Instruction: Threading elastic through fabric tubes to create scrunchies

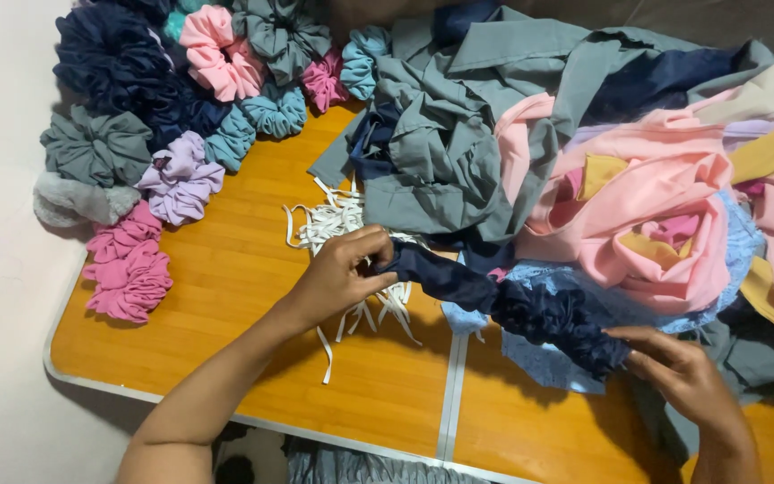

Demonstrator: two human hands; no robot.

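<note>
A navy blue fabric tube (494,300), gathered and ruffled toward its right end, stretches across the middle of the wooden table (225,278). My left hand (342,273) pinches its smooth left end. My right hand (683,372) grips the bunched right end. Under my left hand lies a pile of white elastic strips (337,224).
Finished scrunchies in navy, grey, pink, lilac and teal (181,179) line the table's back left. A heap of grey, pink, blue and yellow cloth (602,170) fills the back right. A metal seam (452,394) splits the tabletop. A pale wall (1,269) is at left.
</note>
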